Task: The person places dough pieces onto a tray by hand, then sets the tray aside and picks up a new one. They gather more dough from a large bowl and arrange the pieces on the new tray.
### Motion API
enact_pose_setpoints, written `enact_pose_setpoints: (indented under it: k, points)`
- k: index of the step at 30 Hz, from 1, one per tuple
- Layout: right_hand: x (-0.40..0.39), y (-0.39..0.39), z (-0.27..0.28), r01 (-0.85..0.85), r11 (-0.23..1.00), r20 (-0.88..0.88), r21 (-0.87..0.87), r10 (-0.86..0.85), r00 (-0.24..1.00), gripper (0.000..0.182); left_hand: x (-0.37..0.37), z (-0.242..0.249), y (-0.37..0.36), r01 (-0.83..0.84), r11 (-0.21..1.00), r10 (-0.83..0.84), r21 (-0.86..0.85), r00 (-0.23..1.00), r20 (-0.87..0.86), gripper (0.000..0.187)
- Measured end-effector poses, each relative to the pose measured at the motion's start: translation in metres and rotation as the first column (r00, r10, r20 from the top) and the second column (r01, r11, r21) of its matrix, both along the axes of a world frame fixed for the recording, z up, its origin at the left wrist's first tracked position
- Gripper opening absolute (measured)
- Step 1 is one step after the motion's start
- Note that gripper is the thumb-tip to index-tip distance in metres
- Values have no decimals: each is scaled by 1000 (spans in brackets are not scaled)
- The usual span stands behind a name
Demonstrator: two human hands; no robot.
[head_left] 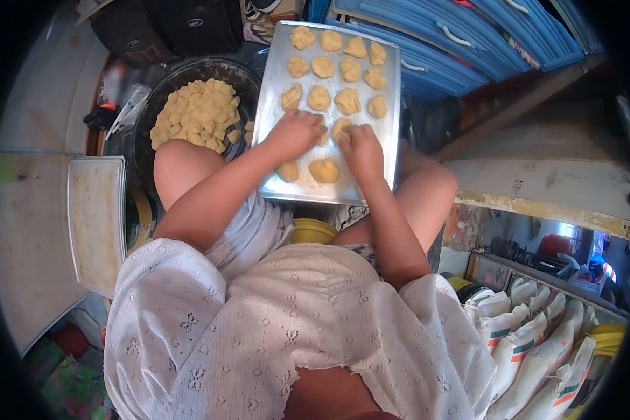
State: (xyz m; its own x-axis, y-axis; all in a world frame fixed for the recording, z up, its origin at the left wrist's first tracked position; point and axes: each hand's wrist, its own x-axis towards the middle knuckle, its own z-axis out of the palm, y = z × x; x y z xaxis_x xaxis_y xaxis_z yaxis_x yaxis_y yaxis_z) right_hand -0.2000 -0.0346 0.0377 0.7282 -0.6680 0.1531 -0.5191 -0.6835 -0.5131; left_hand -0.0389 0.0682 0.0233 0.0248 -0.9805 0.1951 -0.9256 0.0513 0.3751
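Observation:
A silver metal baking tray (267,112) lies across my lap, with rough yellow dough pieces (347,101) set out on it in rows. My right hand (362,150) pinches a dough piece (341,129) between thumb and fingers, low over the tray. Beside it my left hand (298,134) is curled, its fingertips closed round another small dough piece (323,139), mostly hidden by the fingers. Nearer to me, below both hands, two more dough pieces rest on the tray, a larger one (324,171) and a partly covered one (288,171).
Left of the tray, a wide black basin (144,133) holds a heap of dough pieces (196,112). Blue drawers (427,42) stand behind the tray at the right. White packed bags (532,343) stand at the lower right. A yellow container (313,231) sits between my legs.

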Motion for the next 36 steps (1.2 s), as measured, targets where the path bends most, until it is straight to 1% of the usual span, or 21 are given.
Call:
enact_pose_setpoints:
  k: [2, 4, 6, 7, 8, 10, 11, 12, 13, 14, 17, 19, 23, 26, 28, 29, 31, 32, 34, 35, 36]
  points:
    - [-4, 8, 11, -49, 999, 20, -9, 49, 999, 29, -1, -4, -1, -23, 998, 26, 50, 998, -52, 25]
    - [-11, 20, 16, -93, 996, 41, -14, 93, 995, 31, 2, 4, -2, 33, 989, -28, 144, 999, -36, 25]
    - [-22, 31, 10, -380, 920, 34, 93, 379, 925, 32, 1, 8, 0, 29, 987, -25, 160, 999, -27, 26]
    - [-30, 33, 7, -427, 900, -30, 86, 431, 902, 33, 0, 9, 1, 17, 985, -14, 170, 1000, -16, 27]
    - [-36, 32, 4, -425, 901, -28, 85, 429, 903, 33, -2, 9, 1, 19, 985, -17, 169, 1000, -14, 27]
    - [-45, 25, 4, -219, 942, 48, 253, 214, 976, 34, -5, 10, -1, -26, 998, 26, 50, 1000, -3, 31]
    - [-50, 16, 7, -87, 942, 117, 325, 51, 992, 36, -7, 10, -5, -32, 998, 32, 51, 999, -1, 31]
    - [-49, 9, 12, 60, 958, 165, 280, -110, 980, 35, -11, 12, -11, -46, 999, 47, 29, 998, -48, 32]
    - [-45, 5, 34, 238, 940, 121, 243, -273, 954, 35, -16, 13, -15, -60, 998, 60, 10, 993, -97, 33]
    - [-45, -6, 32, 299, 926, 181, 232, -343, 922, 33, -18, 12, -20, -61, 998, 62, 13, 993, -97, 33]
    - [-41, -22, 16, 313, 931, 196, 186, -347, 917, 32, -28, 6, -33, -16, 1000, 15, -20, 999, -48, 32]
    - [-36, -23, -7, 144, 988, -1, -52, -145, 989, 32, -34, 6, -37, -58, 979, 68, 195, 997, -42, 29]
    - [-34, -19, -14, 135, 990, 1, -49, -135, 991, 35, -35, 11, -33, -27, 966, 25, 256, 1000, 13, 28]
    - [-32, -21, -3, 111, 992, -13, -58, -112, 994, 34, -29, 10, -22, 38, 986, -26, 165, 997, -72, 28]
    - [-27, -26, 13, 231, 960, -49, 159, -226, 973, 38, -25, 11, -14, -51, 997, 41, -53, 983, -182, 26]
    - [-26, -34, 11, 235, 959, -50, 158, -230, 972, 38, -21, 11, -14, -47, 997, 37, -53, 982, -183, 26]
    - [-20, -56, -1, 160, 979, 185, -130, -135, 973, 46, -6, 13, -15, -282, 951, 271, -125, 958, -97, 29]
    - [-15, -65, -7, 162, 978, 185, -128, -137, 973, 46, 5, 15, -15, -316, 941, 308, -119, 948, -76, 33]
    - [-2, -83, -19, 121, 964, 194, -235, -76, 978, 50, 19, 17, -12, -378, 912, 378, -161, 925, -29, 34]
    - [2, -87, -24, 90, 990, 191, -112, -68, 979, 51, 26, 16, -11, -381, 910, 382, -165, 924, -25, 34]
    - [4, -89, -26, 86, 990, 195, -114, -63, 979, 51, 30, 12, -10, -389, 913, 387, -121, 921, -45, 35]
